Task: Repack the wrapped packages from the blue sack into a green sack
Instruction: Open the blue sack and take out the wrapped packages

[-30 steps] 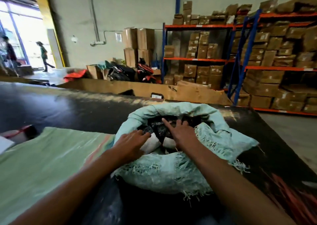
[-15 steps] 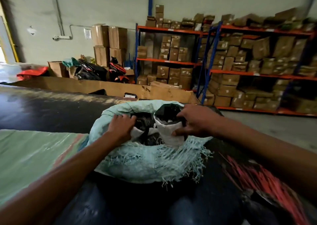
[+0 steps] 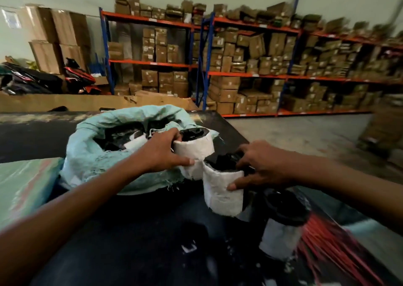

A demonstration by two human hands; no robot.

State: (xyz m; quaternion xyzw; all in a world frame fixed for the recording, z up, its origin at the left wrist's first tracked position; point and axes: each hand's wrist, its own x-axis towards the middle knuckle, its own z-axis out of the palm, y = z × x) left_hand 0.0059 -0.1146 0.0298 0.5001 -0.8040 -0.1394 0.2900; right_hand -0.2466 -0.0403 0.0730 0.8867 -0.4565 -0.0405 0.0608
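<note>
Now lifted clear of the sack mouth since a second ago, both hands carrying a wrapped roll each. From the head view: blue sack (image 3: 104,154) sitting open at 10 o'clock, more packages still showing inside, so plenty left to shift. Green sack (image 3: 24,183) lying flat at 9 o'clock, looking unfilled. Left hand (image 3: 161,150) curling round the upper white package (image 3: 196,146); right hand (image 3: 259,165) pinching the lower white package (image 3: 222,191) at centre. Another roll (image 3: 279,235) standing at 5 o'clock.

There is one camera, worn on the person's head. It looks forward and down, close over the table (image 3: 135,231), with shelves (image 3: 250,74) far behind.
</note>
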